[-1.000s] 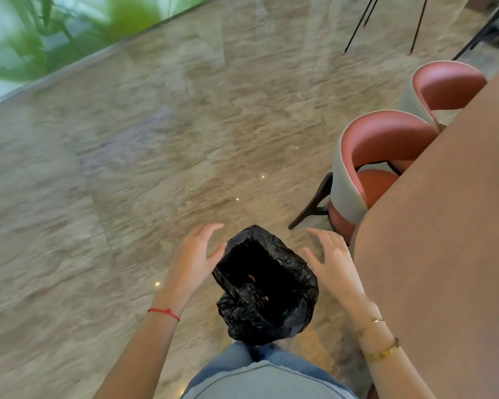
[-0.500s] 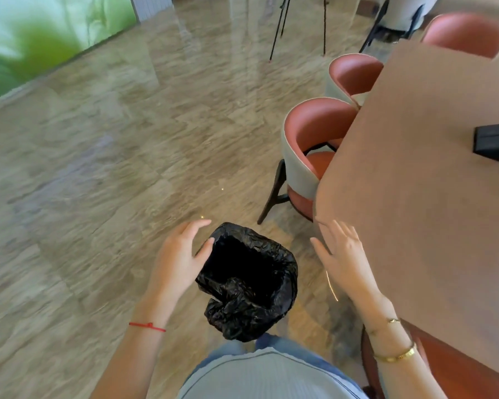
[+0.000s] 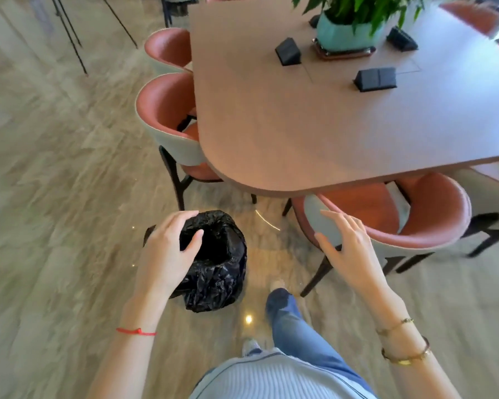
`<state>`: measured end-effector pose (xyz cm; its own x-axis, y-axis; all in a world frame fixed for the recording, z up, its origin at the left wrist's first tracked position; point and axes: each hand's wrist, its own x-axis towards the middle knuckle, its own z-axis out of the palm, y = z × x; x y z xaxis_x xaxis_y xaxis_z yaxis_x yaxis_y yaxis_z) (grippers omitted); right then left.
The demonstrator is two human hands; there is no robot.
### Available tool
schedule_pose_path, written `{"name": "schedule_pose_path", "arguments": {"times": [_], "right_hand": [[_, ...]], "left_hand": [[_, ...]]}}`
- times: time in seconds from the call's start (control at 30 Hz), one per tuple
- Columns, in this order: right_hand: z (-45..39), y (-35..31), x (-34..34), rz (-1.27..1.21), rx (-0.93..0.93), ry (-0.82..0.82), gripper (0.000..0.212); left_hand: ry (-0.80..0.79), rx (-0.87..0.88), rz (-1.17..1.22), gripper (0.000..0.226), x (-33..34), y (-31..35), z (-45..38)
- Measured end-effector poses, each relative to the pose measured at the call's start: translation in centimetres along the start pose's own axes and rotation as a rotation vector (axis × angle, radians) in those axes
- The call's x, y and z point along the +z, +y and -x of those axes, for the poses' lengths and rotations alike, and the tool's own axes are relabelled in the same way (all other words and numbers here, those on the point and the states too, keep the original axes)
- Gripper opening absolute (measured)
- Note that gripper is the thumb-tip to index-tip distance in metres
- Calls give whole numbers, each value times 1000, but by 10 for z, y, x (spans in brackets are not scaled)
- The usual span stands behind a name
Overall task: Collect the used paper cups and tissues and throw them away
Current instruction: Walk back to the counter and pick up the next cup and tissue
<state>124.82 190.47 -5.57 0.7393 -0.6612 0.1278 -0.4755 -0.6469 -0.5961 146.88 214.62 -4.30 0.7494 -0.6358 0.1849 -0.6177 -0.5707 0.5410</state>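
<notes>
A small bin lined with a crinkled black plastic bag (image 3: 213, 263) stands on the marble floor (image 3: 55, 197), near the rounded end of the brown table (image 3: 300, 125). Over its rim hangs the left hand (image 3: 167, 249), fingers relaxed, grasping nothing. The right hand (image 3: 349, 246), equally loose and empty, hovers beside a terracotta chair (image 3: 432, 223).

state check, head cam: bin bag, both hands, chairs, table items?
black bin bag: mouth open, standing on floor
left hand: empty, fingers loosely spread over the bag's rim
right hand: open, empty
near chair: tucked under table
potted plant: upright on table
</notes>
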Motion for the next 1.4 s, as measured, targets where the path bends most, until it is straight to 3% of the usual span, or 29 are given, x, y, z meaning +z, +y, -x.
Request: {"name": "schedule_pose_path", "arguments": {"times": [0.3,0.7,1.07,1.4], "right_hand": [[121,81,-77,57,342,302,43],[232,218,-212,135,694,575,41],[286,355,-330,155,880,716,42],[265,516,-420,146,993,796,40]], "left_hand": [[-289,365,123,36,75,126,-12],[-510,794,228,39,236,385,-3],[-641,920,284,38,347,578,21],[-734,1016,322,42,484,750,-6]]}}
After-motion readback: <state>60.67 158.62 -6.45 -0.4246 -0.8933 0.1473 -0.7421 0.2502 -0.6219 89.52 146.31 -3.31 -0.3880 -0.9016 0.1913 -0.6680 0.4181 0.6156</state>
